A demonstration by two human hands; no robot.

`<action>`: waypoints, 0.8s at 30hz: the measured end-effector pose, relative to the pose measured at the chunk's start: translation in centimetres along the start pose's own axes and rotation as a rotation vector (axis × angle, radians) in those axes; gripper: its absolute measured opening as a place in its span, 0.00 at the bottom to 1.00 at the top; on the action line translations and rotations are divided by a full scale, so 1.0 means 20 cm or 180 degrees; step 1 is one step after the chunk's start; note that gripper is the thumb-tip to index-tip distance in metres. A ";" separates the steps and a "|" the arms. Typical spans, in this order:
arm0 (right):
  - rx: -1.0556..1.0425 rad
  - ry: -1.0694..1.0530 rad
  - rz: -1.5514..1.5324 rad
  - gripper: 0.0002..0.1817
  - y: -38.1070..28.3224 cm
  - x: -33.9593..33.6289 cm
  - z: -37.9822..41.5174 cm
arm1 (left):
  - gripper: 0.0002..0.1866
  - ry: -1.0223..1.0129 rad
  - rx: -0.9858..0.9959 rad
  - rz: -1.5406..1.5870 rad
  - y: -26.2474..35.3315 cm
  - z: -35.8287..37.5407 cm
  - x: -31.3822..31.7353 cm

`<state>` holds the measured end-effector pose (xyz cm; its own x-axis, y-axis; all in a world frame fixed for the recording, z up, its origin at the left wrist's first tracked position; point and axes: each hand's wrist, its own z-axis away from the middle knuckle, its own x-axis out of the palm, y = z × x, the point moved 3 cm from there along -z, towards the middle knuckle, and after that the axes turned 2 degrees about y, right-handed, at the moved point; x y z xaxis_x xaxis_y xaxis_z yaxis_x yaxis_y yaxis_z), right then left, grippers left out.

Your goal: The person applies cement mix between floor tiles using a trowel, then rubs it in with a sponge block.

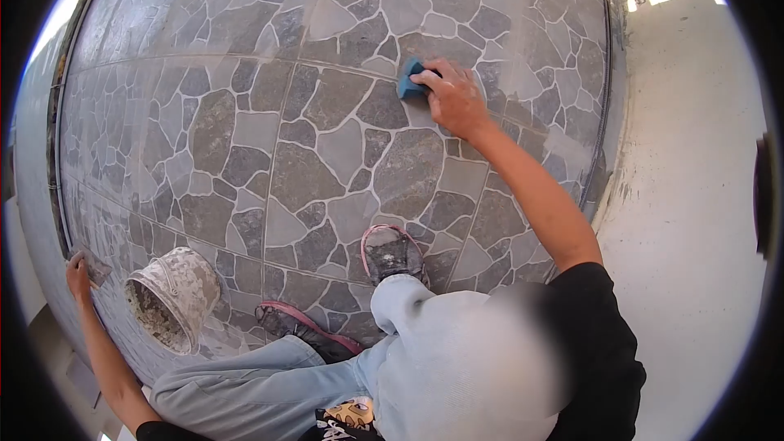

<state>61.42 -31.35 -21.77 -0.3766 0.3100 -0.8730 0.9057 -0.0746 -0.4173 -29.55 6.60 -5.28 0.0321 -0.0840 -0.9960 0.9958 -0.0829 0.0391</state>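
Note:
My right hand point(459, 100) is closed around a blue sponge point(412, 82) and presses it to the stone-patterned tile floor point(327, 163), near a joint between tiles. At the far left, my left hand point(78, 275) grips a flat grey trowel point(96, 267), whose handle is mostly hidden by the fingers. Right of that hand, a bucket point(184, 286) crusted with pale grout or mortar leans toward it. Pale lines fill the gaps between the grey stone shapes, and a whitish haze covers some tiles.
My two dark shoes with pink edging, the left shoe point(306, 331) and right shoe point(392, 253), stand on the tiles. A pale wall point(678, 155) runs along the right side. A dark channel point(55, 131) borders the floor on the left.

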 end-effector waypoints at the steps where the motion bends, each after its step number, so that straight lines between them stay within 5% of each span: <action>1: 0.0212 -0.0058 0.0151 0.20 0.15 -0.15 0.21 | 0.18 -0.0168 -0.0245 -0.0259 -0.18 0.14 0.02; 4: 0.1003 -0.0143 0.0432 0.25 0.42 -0.47 0.71 | 0.18 -0.0493 -0.0654 -0.0896 -0.47 0.60 -0.15; 6: 0.1191 -0.0159 0.0353 0.26 0.41 -0.47 0.70 | 0.19 -0.0477 -0.0935 -0.1084 -0.52 0.72 -0.25; 8: 0.0515 -0.0532 0.0119 0.25 0.22 -0.30 0.52 | 0.19 -0.0545 -0.1301 -0.0956 -0.58 0.78 -0.31; 12: -0.2002 -0.0717 -0.0409 0.22 0.03 0.19 -0.35 | 0.18 -0.0218 -0.0535 -0.1034 -0.47 0.60 -0.28; 13: -0.2100 -0.0399 -0.0188 0.21 0.09 0.29 -0.66 | 0.18 -0.0138 -0.0372 -0.0982 -0.44 0.57 -0.29; 15: -0.0192 0.0715 0.1597 0.21 0.58 0.50 -1.33 | 0.18 -0.0093 -0.0422 -0.0702 -0.49 0.55 -0.25; 16: 0.0612 0.1849 0.1074 0.20 0.52 0.25 -1.50 | 0.18 0.0004 -0.0446 -0.0463 -0.51 0.50 -0.24; 17: 0.0249 0.2242 0.0886 0.20 0.45 0.07 -1.60 | 0.17 -0.0036 -0.0758 -0.0735 -0.34 0.55 -0.27; 18: -0.0091 0.2640 0.0702 0.19 0.39 -0.07 -1.60 | 0.17 -0.0039 -0.0718 -0.0793 -0.37 0.54 -0.34; 20: -0.1199 0.2189 0.0810 0.16 0.18 -0.32 -1.34 | 0.18 -0.0208 -0.0569 -0.1012 -0.48 0.64 -0.22; 24: -0.0549 0.0515 0.0083 0.31 0.25 -0.44 -0.33 | 0.19 -0.0660 -0.0786 -0.0961 -0.61 0.73 -0.25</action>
<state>70.63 -28.21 -14.57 -0.3292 0.4590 -0.8252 0.9398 0.0742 -0.3336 -43.16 -6.39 0.45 -0.2562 -0.2919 -0.9215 0.9493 0.1035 -0.2968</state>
